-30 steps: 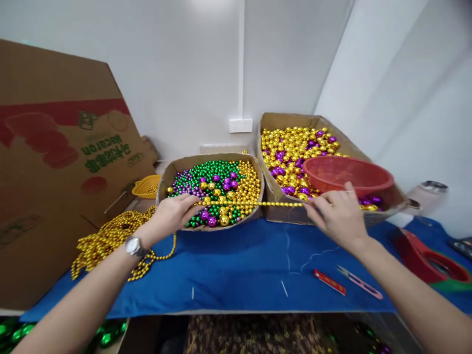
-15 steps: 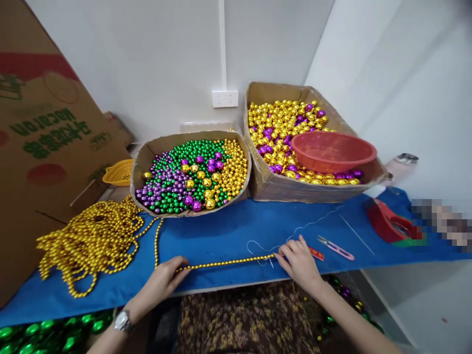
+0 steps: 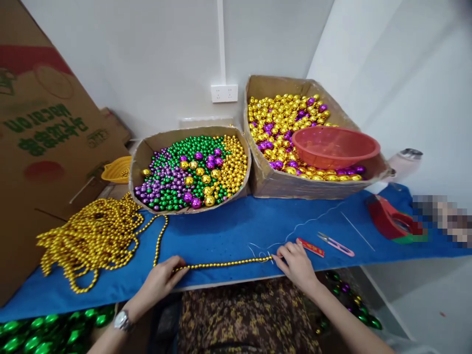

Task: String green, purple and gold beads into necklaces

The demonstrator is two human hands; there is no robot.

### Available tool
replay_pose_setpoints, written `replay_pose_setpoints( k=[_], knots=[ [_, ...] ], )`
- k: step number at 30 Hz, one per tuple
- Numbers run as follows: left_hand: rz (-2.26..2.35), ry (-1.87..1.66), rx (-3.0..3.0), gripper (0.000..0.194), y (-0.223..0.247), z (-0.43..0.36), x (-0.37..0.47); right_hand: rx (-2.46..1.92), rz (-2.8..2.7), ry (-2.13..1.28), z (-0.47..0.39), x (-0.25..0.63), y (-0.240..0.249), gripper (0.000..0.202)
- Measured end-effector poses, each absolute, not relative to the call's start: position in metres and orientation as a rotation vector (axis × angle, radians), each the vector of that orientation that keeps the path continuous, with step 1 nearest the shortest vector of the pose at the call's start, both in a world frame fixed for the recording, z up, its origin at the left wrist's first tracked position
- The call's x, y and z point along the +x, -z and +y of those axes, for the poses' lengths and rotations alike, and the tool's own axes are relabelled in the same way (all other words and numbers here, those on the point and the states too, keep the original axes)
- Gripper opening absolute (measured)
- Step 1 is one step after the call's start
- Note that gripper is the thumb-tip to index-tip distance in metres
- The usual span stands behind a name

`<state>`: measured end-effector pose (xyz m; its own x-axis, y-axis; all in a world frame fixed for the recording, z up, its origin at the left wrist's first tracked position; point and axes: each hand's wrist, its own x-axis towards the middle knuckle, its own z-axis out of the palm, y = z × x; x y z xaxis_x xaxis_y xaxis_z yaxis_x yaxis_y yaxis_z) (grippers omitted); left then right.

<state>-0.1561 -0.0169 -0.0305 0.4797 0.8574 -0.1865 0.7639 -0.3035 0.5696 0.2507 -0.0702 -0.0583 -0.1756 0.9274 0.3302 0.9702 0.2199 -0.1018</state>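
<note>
A strand of small gold beads stretches nearly straight along the front of the blue cloth. My left hand, a watch on its wrist, is closed around the strand's left part. At the other end, my right hand pinches the strand's tip with thumb and fingertips. Thin white thread curls around that tip and runs back across the cloth. Beyond my left hand the strand bends up toward a heap of gold bead strands. Close to my right hand lie a small red strip and pink-handled thread snips.
Two cardboard boxes of loose beads stand behind: a smaller one and a larger one with a red basin. A tape dispenser and bottle are right. A tall carton stands left, beside a yellow basket.
My right hand has shifted slightly left, uncovering more of the red strip. The thread loop near the strand's tip has become smaller. My left hand keeps its hold.
</note>
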Motion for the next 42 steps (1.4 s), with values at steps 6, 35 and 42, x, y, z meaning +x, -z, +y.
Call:
replay_pose_setpoints(
  k=[6,35,42],
  knots=[
    [1.328,-0.231,2.099,0.013,0.019,-0.018,-0.160,-1.642,-2.185,0.160,-0.071,0.256,0.061,0.028],
    [1.428,-0.297,2.240,0.015,0.020,-0.016,-0.154,-1.634,-2.223,0.185,-0.042,0.270,0.062,0.044],
    [1.471,-0.578,1.884,0.011,0.006,0.008,-0.127,-1.553,-2.103,0.399,-0.001,0.261,0.028,0.032]
  ],
)
